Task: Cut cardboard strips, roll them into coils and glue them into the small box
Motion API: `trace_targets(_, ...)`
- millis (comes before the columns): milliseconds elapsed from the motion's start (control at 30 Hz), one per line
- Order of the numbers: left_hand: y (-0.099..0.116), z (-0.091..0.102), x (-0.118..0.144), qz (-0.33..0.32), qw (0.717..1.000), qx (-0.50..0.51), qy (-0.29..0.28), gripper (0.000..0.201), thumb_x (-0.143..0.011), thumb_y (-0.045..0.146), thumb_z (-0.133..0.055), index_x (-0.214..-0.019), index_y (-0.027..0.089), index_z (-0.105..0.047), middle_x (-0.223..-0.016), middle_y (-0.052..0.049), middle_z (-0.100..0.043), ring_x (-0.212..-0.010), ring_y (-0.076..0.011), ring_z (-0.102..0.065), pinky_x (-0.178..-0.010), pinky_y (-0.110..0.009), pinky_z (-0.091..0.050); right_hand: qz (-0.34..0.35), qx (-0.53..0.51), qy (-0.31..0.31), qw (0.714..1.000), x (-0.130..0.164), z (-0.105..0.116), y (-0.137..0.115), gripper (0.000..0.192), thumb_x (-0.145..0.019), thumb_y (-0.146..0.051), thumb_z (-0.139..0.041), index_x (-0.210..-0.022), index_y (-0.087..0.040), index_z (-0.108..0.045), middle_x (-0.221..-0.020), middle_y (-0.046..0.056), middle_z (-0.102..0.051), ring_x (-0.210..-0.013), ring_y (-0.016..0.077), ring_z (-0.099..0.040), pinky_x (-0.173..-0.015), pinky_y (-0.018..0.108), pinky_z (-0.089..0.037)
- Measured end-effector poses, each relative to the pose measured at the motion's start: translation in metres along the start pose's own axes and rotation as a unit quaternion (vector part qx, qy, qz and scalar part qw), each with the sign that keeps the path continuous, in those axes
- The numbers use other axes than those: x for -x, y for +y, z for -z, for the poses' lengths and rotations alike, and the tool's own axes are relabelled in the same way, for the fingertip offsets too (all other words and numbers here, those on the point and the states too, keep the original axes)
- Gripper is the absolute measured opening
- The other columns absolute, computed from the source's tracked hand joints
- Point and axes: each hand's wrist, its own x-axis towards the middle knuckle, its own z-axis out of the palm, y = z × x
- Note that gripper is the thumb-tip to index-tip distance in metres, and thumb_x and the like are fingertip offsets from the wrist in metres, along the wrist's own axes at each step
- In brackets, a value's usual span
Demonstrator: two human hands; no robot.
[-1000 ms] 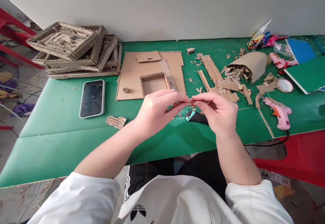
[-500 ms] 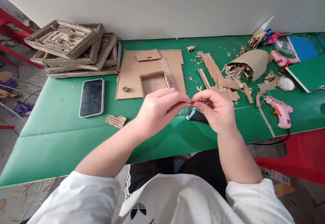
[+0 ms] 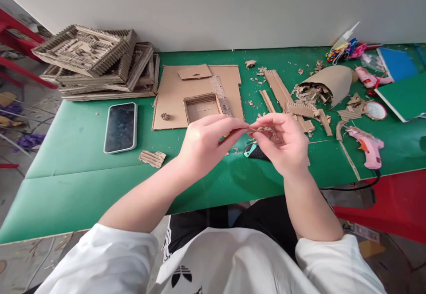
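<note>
My left hand (image 3: 206, 145) and my right hand (image 3: 288, 145) meet above the table, fingertips pinched together. Between them is a small, thin scrap of cardboard (image 3: 264, 129), mostly hidden by the fingers; its exact shape cannot be made out. Under my right hand lies a utility knife (image 3: 253, 151) with a black and mint-green handle, partly covered. Just beyond my left hand, an open square cardboard frame (image 3: 199, 98) rests on a flat cardboard sheet (image 3: 169, 87), beside a clear ruler (image 3: 221, 92) and a little rolled cardboard ball (image 3: 165, 116).
Stacked corrugated trays (image 3: 96, 78) stand at the back left, with a phone (image 3: 120, 127) and a cardboard scrap (image 3: 152, 158) nearer. To the right are cardboard strips (image 3: 278, 89), a paper cone of shreds (image 3: 334, 83), a tape roll (image 3: 375, 110) and a pink glue gun (image 3: 369, 147) with its cord.
My hands have risen slightly. The right fingers have loosened and spread a bit around the scrap, while the left fingertips keep their pinch. Things on the table look unmoved.
</note>
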Motion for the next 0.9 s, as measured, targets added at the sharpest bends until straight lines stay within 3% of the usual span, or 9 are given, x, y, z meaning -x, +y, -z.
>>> trace_targets(267, 0.0017, -0.0002, 0.0018, -0.027, 0.999, -0.023, 0.006, 0.007, -0.086, 0.021, -0.061, -0.085, 0.019, -0.067, -0.073, 0.002, -0.07, -0.064, -0.0072, -0.063, -0.059, -0.016, -0.047, 0.041, 0.073, 0.05, 0.995, 0.0018, -0.005, 0.0002, 0.013, -0.079, -0.019, -0.066, -0.089, -0.027, -0.069, -0.083, -0.005, -0.072, -0.072, 0.0084, -0.068, -0.065, 0.02, -0.059)
trace_targets(533, 0.0005, -0.0014, 0.0023, -0.017, 0.999, -0.027, 0.006, 0.01, -0.087, 0.024, -0.06, -0.084, 0.02, -0.068, -0.074, 0.002, -0.071, -0.065, -0.0079, -0.064, -0.061, -0.017, -0.048, -0.007, 0.023, 0.022, 0.999, 0.0004, -0.0046, 0.0035, 0.006, -0.081, -0.024, -0.065, -0.087, -0.026, -0.067, -0.081, -0.004, -0.07, -0.072, 0.0094, -0.067, -0.065, 0.021, -0.059)
trace_targets(700, 0.0005, -0.0005, 0.001, 0.007, 0.999, -0.041, 0.022, 0.012, -0.086, 0.029, -0.062, -0.082, 0.02, -0.068, -0.073, 0.001, -0.071, -0.064, -0.0095, -0.064, -0.06, -0.019, -0.049, -0.048, -0.001, 0.049, 0.998, -0.0013, -0.0035, 0.0048, 0.007, -0.083, -0.028, -0.062, -0.089, -0.026, -0.066, -0.083, -0.003, -0.069, -0.073, 0.0104, -0.068, -0.068, 0.023, -0.06)
trace_targets(900, 0.0002, -0.0013, 0.001, -0.01, 0.999, -0.024, 0.02, 0.009, -0.087, 0.022, -0.059, -0.084, 0.019, -0.067, -0.073, 0.001, -0.07, -0.065, -0.0091, -0.064, -0.061, -0.018, -0.048, -0.027, 0.014, 0.037, 0.999, 0.0, -0.0041, 0.0052, 0.016, -0.078, -0.025, -0.068, -0.094, -0.029, -0.069, -0.088, -0.004, -0.071, -0.08, 0.0117, -0.069, -0.072, 0.025, -0.061)
